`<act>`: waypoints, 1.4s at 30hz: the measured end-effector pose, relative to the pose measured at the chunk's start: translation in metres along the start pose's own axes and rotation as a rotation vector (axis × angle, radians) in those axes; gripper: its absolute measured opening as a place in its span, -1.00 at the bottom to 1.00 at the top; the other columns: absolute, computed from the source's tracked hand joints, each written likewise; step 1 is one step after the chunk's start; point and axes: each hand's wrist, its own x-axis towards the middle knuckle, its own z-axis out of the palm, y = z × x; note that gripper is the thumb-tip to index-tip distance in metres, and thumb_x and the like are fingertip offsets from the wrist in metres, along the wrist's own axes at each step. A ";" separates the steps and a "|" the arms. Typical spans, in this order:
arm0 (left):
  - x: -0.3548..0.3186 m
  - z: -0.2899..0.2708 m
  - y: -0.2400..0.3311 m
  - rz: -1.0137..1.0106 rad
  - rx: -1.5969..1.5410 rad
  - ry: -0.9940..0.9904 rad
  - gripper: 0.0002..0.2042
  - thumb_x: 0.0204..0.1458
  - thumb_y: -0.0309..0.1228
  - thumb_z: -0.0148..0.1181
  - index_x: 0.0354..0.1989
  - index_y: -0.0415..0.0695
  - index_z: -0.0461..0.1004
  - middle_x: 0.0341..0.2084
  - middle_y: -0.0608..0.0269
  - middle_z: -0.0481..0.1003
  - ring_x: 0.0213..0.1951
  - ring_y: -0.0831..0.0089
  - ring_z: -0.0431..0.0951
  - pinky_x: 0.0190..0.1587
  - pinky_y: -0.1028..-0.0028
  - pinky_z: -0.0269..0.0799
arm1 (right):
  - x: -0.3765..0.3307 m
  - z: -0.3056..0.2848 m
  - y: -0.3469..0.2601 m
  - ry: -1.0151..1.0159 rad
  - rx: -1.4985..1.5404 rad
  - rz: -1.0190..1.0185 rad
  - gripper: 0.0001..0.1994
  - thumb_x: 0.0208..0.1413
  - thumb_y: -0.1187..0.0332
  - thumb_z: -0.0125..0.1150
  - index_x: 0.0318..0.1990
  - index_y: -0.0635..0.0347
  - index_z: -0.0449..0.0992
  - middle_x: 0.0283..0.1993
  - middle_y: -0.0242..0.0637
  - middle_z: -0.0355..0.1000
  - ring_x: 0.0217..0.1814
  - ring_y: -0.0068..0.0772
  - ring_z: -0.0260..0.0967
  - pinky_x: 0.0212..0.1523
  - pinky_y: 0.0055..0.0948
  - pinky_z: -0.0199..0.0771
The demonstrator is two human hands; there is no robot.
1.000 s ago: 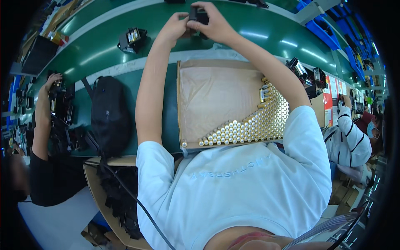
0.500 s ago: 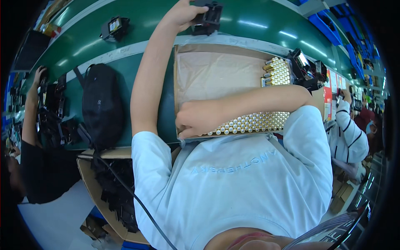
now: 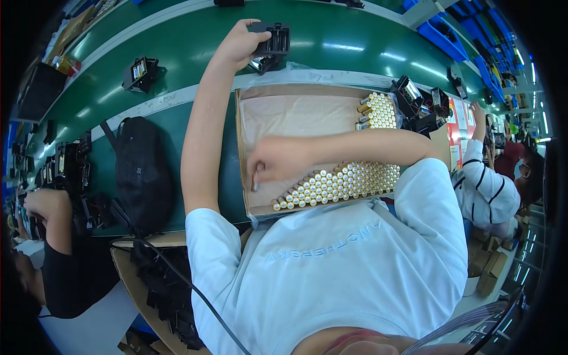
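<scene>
My left hand (image 3: 241,46) is closed on a black battery holder (image 3: 277,39) above the far green surface, the thumb on its face. Long slots show on that side. Just under the holder is another black part (image 3: 264,63), partly covered by it. My right hand (image 3: 273,158) reaches across over the left part of a shallow cardboard box (image 3: 241,142). A small battery (image 3: 255,177) is pinched in its slightly blurred fingers. Many upright batteries (image 3: 331,186) with pale, gold-rimmed ends stand packed along the box's near and right sides, some hidden under my right forearm.
A black bag (image 3: 145,177) lies left of the box. Black devices sit on the green surface (image 3: 139,74) and past the box's right corner (image 3: 417,103). A carton of black parts (image 3: 157,296) stands low at left. Co-workers are at both sides; a cable (image 3: 195,284) hangs before me.
My right hand has moved away from the box's near left corner and now shows a battery in its fingers. The holder in my left hand has turned, its slots showing more. The view has shifted.
</scene>
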 end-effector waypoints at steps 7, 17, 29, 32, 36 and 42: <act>0.002 0.005 0.000 0.011 -0.025 0.055 -0.63 0.18 -0.39 0.11 0.10 -0.32 0.28 -0.15 -0.03 0.47 -0.23 0.26 0.58 -0.24 0.35 0.57 | -0.018 -0.151 0.010 0.797 -0.519 0.255 -0.76 0.13 0.26 0.21 -0.36 0.27 0.66 -0.56 -0.31 0.52 -0.66 -0.54 0.34 -0.56 -0.56 0.39; 0.002 0.015 0.005 -0.051 -0.095 -0.105 -0.57 0.18 -0.28 0.15 0.10 -0.32 0.27 -0.10 -0.09 0.42 -0.18 0.24 0.53 -0.24 0.35 0.57 | 0.002 -0.173 0.032 0.803 -0.555 0.440 -0.71 0.09 0.23 0.26 -0.48 0.30 0.64 -0.64 -0.31 0.46 -0.68 -0.45 0.34 -0.52 -0.48 0.44; 0.015 0.010 -0.020 0.133 0.058 0.155 -0.55 0.06 -0.55 0.21 0.11 -0.38 0.22 -0.14 -0.08 0.40 -0.23 0.28 0.50 -0.24 0.36 0.52 | -0.086 -0.022 0.002 0.018 -0.359 -0.139 -0.70 0.13 0.26 0.20 -0.08 0.29 0.50 -0.16 -0.11 0.50 -0.19 -0.12 0.45 -0.08 -0.22 0.46; 0.012 0.008 -0.017 0.101 0.064 0.137 -0.57 0.06 -0.59 0.19 0.11 -0.30 0.23 -0.13 0.00 0.41 -0.25 0.36 0.47 -0.24 0.42 0.46 | -0.089 -0.010 0.001 -0.249 -0.336 0.003 -0.60 0.16 0.20 0.20 0.02 0.32 0.43 -0.04 -0.06 0.45 -0.07 -0.03 0.41 0.05 -0.15 0.41; 0.012 0.004 -0.020 0.109 -0.005 0.135 -0.54 0.04 -0.59 0.20 0.12 -0.37 0.22 -0.13 -0.07 0.39 -0.22 0.27 0.49 -0.24 0.35 0.52 | -0.095 -0.009 0.013 -0.300 -0.350 0.045 -0.67 0.16 0.25 0.19 -0.05 0.34 0.46 -0.10 -0.07 0.47 -0.10 -0.03 0.42 0.01 -0.16 0.42; 0.015 0.002 -0.022 0.127 -0.087 0.120 -0.50 0.01 -0.60 0.22 0.12 -0.45 0.19 -0.13 -0.17 0.36 -0.18 0.15 0.53 -0.23 0.27 0.60 | -0.099 -0.016 0.018 -0.188 -0.262 -0.028 -0.78 0.15 0.32 0.19 -0.18 0.33 0.51 -0.24 -0.10 0.51 -0.23 -0.06 0.44 -0.09 -0.19 0.44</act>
